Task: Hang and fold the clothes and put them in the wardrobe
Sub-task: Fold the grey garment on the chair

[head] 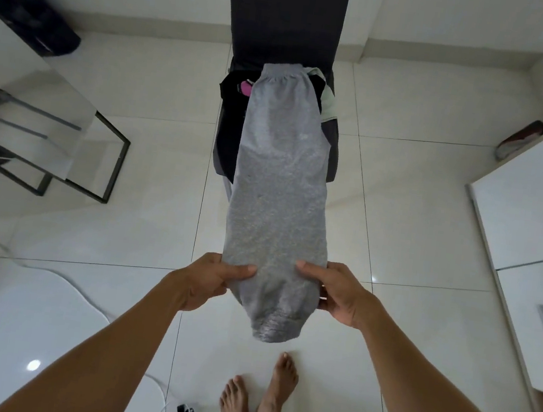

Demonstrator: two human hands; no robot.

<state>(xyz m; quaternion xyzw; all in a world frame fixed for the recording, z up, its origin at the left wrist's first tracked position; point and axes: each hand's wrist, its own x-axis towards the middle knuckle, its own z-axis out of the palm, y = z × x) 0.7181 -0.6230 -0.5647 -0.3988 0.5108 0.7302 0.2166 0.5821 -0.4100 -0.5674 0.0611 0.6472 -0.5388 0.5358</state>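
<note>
Left side first: my left hand (208, 279) pinches the near left edge of the long grey knit garment (279, 186), thumb on top. The cloth stretches away from me, its elastic waistband resting on the dark chair (281, 17) among a pile of dark clothes (234, 97). On the right, my right hand (338, 292) grips the opposite edge. I judge this as the folding step; next, bring this near end towards the waistband, keeping edges aligned.
</note>
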